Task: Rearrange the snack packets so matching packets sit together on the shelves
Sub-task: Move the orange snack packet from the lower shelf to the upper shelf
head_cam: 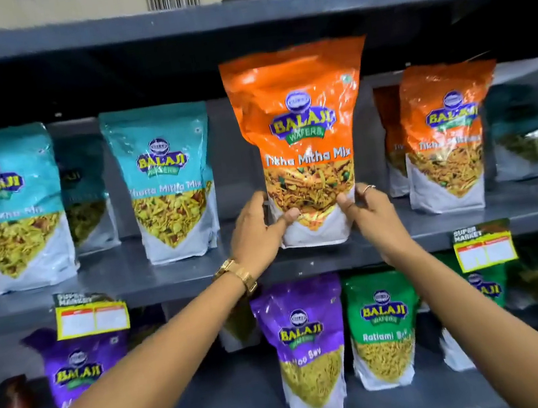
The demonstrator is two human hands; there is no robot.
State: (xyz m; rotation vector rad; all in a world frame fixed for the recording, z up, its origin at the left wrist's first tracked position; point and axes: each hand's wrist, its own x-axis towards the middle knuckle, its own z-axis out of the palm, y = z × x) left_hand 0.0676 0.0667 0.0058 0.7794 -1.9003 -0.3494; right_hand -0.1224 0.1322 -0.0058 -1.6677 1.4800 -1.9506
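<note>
Standing upright between both hands' grip, orange Tikha Mitha Mix packet (303, 136)

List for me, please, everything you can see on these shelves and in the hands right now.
Cardboard boxes: two, tan, top shelf.
Teal packets: at least four, middle shelf, mostly left; one far right.
Orange packets: two standing on the middle shelf right, one behind the other.
Held orange packet: one, upright, middle shelf centre.
Purple packets: two, bottom shelf.
Green packets: at least two, bottom shelf right.
Price tags: two, yellow, shelf edge.
Left hand: grips the held packet; gold watch.
Right hand: grips it too; ring.
</note>
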